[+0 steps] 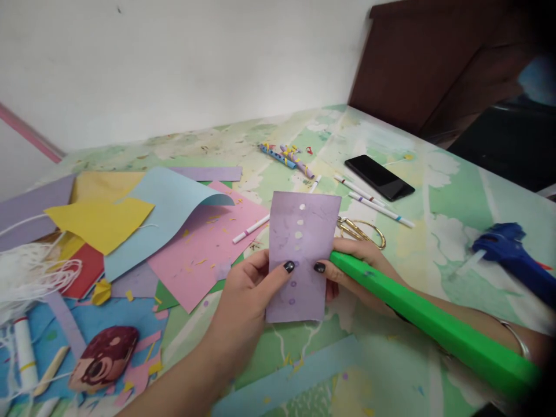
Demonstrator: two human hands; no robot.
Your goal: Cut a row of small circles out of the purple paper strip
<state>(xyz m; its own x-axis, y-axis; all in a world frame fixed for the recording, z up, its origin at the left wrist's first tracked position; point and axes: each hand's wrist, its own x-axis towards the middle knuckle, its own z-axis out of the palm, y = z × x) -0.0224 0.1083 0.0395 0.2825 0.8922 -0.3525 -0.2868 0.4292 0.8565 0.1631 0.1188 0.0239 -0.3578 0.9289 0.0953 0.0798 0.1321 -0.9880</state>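
Note:
A purple paper piece (284,231) is held up in front of me, with a column of white round holes in its upper half and small drawn circles below. My left hand (245,301) grips its left edge, thumb on the front and fingers behind. My right hand (354,272) pinches the right edge with the thumb. A long, bright green bar-shaped object (425,307) also lies between the right thumb and forefinger, running back along the forearm; its exact kind is unclear. Gold-handled scissors (369,231) lie partly hidden behind the right hand.
Coloured paper sheets (195,255), white cord (30,278) and a dark red case (104,359) cover the left side. Behind are decorated paper tubes (280,157), a black phone (380,176) and markers (382,209). A blue glue gun (512,249) lies right.

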